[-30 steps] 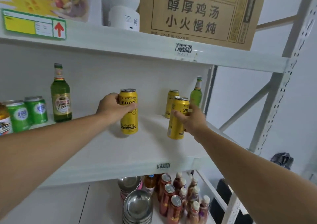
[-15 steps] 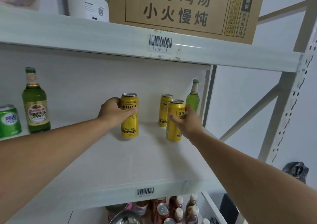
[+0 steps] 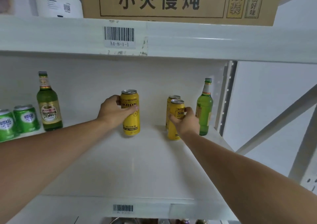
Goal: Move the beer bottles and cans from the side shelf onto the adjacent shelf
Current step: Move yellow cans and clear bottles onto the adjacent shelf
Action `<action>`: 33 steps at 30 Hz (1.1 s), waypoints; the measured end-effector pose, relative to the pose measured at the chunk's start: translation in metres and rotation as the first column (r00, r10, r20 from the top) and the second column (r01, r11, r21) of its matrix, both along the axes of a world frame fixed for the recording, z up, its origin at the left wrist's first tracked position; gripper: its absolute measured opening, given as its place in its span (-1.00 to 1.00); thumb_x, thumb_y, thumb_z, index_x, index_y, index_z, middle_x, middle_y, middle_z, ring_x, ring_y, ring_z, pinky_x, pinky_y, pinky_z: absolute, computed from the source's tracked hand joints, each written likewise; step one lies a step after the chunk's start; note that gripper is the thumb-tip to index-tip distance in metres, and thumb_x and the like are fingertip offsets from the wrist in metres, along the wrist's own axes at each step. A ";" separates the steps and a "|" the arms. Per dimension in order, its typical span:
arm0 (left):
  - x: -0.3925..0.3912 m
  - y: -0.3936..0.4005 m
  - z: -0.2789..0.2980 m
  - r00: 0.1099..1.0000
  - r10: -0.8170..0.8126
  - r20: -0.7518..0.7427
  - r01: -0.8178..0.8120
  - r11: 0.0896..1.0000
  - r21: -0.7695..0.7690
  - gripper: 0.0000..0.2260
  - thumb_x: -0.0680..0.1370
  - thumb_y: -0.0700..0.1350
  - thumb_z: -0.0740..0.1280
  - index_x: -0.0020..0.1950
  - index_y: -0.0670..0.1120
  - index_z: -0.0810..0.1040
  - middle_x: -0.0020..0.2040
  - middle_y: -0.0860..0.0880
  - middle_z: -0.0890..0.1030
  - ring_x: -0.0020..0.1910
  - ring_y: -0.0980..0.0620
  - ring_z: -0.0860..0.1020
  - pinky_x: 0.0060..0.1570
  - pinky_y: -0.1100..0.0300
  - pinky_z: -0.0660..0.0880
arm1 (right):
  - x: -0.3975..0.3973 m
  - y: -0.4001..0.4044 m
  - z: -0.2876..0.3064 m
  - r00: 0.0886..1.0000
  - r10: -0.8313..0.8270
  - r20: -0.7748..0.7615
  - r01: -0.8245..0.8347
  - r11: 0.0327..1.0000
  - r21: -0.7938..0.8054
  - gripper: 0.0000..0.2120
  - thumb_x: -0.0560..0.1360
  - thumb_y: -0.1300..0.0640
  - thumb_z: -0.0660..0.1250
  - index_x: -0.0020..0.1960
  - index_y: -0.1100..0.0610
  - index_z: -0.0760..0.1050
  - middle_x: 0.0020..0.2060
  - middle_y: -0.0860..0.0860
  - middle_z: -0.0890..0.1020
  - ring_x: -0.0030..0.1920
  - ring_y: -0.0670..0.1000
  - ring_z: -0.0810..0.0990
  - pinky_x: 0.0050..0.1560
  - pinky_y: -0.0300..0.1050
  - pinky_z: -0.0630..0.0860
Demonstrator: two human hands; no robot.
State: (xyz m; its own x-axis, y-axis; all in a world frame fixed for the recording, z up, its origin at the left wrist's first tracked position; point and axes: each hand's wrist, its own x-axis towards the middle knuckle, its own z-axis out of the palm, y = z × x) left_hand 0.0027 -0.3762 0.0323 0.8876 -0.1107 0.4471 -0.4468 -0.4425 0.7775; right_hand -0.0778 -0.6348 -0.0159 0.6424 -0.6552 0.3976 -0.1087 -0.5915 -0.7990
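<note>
My left hand (image 3: 115, 111) grips a tall yellow beer can (image 3: 130, 119) that stands on the white shelf (image 3: 120, 169) near its middle. My right hand (image 3: 184, 120) is wrapped around a second yellow can (image 3: 175, 129) further right. A third yellow can (image 3: 171, 100) stands right behind that one, mostly hidden. A green beer bottle (image 3: 204, 107) stands upright at the shelf's right end, just beside my right hand. At the left stand another green bottle (image 3: 48, 107) with a gold label and two short green cans (image 3: 25, 119).
The upper shelf edge (image 3: 188, 40) with a barcode label hangs low overhead, bearing a cardboard box (image 3: 171, 0) and a white appliance (image 3: 58, 2). A metal upright (image 3: 226, 95) and diagonal brace (image 3: 274, 120) bound the right side. Bottle tops (image 3: 185, 221) show on the shelf below.
Both hands keep their yellow cans. The right hand's can has moved back, closer to the third can and green bottle. The view has come nearer and tilted up.
</note>
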 end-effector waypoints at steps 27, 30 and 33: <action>-0.040 -0.088 -0.034 0.931 -0.360 -0.063 0.358 0.933 -0.045 -0.67 0.41 0.15 0.66 0.04 0.09 0.65 -0.06 0.25 0.63 -0.05 0.34 0.57 -0.19 0.35 0.43 | -0.075 -0.035 -0.014 0.972 0.048 -0.229 -0.100 0.971 -0.218 -0.28 0.58 -0.37 0.32 0.55 0.07 0.39 0.43 0.08 0.59 0.36 0.17 0.60 0.34 0.16 0.56; -0.052 -0.104 -0.034 0.932 -0.358 -0.056 0.356 0.934 -0.036 -0.65 0.42 0.12 0.66 0.11 0.09 0.66 -0.06 0.27 0.61 -0.08 0.38 0.55 -0.21 0.40 0.41 | -0.085 -0.047 -0.011 0.945 0.059 -0.323 -0.156 0.947 -0.281 -0.35 0.55 -0.35 0.34 0.48 0.04 0.45 0.27 0.07 0.63 0.18 0.13 0.64 0.21 0.14 0.63; -0.061 -0.119 -0.034 0.941 -0.333 -0.055 0.332 0.943 -0.027 -0.66 0.43 0.10 0.65 0.13 0.09 0.65 -0.07 0.26 0.60 -0.10 0.37 0.54 -0.21 0.40 0.41 | -0.094 -0.061 -0.007 0.909 0.025 -0.416 -0.194 0.908 -0.371 -0.42 0.52 -0.32 0.35 0.42 -0.03 0.48 0.13 -0.01 0.56 0.07 0.09 0.61 0.05 0.04 0.62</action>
